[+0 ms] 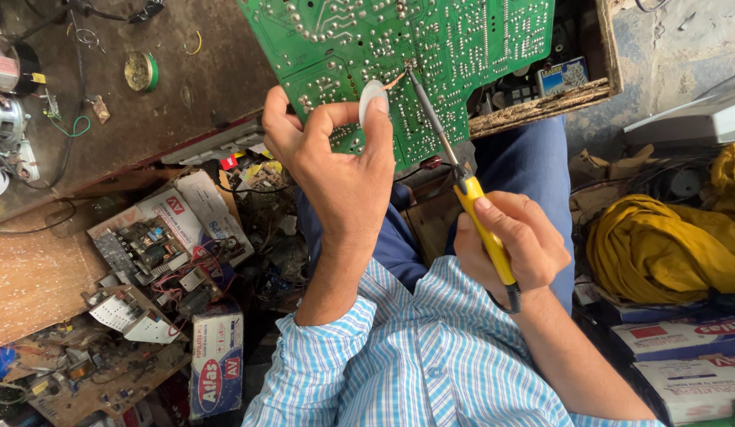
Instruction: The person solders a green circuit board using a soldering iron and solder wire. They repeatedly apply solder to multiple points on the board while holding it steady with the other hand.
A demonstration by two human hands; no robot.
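soldering iron [462,178] (yellow handle), tip up-left

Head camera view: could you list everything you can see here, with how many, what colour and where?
circuit board: one, green, top centre
soldering iron: one, yellow handle, tip on the board
solder reel: one, green rim, workbench upper left
workbench: one, brown, left
cardboard boxes: several, white and red, lower left and right
cloth: one heap, yellow, right
left hand: holds the board's edge and a pale disc
right hand: grips the iron
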